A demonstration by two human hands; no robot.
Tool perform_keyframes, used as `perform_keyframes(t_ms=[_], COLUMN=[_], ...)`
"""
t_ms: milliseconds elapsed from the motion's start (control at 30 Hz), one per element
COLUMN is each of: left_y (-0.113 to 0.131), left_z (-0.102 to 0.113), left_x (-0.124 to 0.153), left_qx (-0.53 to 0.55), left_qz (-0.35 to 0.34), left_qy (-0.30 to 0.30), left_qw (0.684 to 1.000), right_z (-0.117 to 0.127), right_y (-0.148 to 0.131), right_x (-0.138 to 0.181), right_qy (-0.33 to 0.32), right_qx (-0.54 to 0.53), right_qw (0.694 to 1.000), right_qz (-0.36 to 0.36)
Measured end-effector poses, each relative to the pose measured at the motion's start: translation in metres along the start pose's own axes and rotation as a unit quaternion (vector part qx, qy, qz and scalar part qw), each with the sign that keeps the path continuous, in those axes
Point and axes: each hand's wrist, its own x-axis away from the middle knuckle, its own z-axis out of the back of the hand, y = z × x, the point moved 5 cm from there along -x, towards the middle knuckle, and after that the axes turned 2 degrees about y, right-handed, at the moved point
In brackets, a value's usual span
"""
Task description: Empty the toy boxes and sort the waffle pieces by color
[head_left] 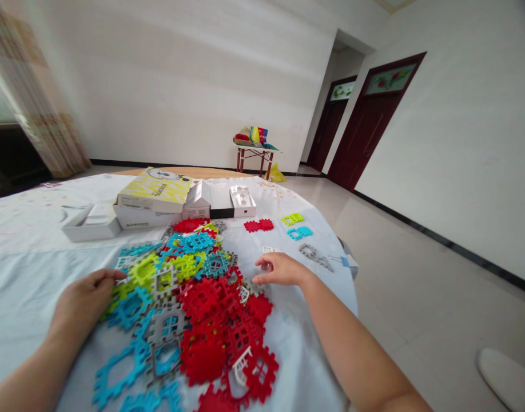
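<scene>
A heap of plastic interlocking building pieces with toothed edges lies before me: red ones [205, 349], blue ones [120, 366], lime-green ones [144, 269] and grey ones [166, 323]. At the heap's left edge rests my left hand [82, 300], its fingers beside the lime-green pieces; some fingertips are hidden. My right hand [282, 269] hovers at the right edge, fingers bent and apart, with nothing visible in it. Just beyond it is a small white piece [270, 249]. A white fence-like piece [242, 366] lies among the red ones.
Joined pairs of red [258, 225], lime-green [292, 218], blue [299, 233] and grey pieces [316, 257] lie at the right. Behind the heap stand a yellow-and-white box [155, 191], an open white tray [91, 229] and another white box [242, 201]. A small table [258, 149] stands by the wall.
</scene>
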Motion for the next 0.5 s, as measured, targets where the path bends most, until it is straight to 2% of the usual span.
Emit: perform_keyframes(t_ms=[133, 300, 400, 500], left_y=[0.001, 0.000, -0.001, -0.006], left_z=[0.000, 0.002, 0.002, 0.002], left_x=[0.001, 0.000, -0.002, -0.007], left_qx=[-0.009, -0.016, -0.004, 0.005], left_qz=[-0.001, -0.012, -0.018, -0.018], left_qy=[0.003, 0.004, 0.008, 0.021], left_qw=[1.000, 1.000, 1.000, 1.000], right_z=[-0.010, -0.011, 0.001, 0.024], right_y=[-0.014, -0.017, -0.008, 0.016], right_x=[0.006, 0.007, 0.006, 0.007], right_qy=[-0.044, -0.041, 0.020, 0.127], right_qx=[0.037, 0.047, 0.027, 0.035], right_qw=[0.998, 0.996, 0.998, 0.991], right_qz=[0.027, 0.059, 0.046, -0.024])
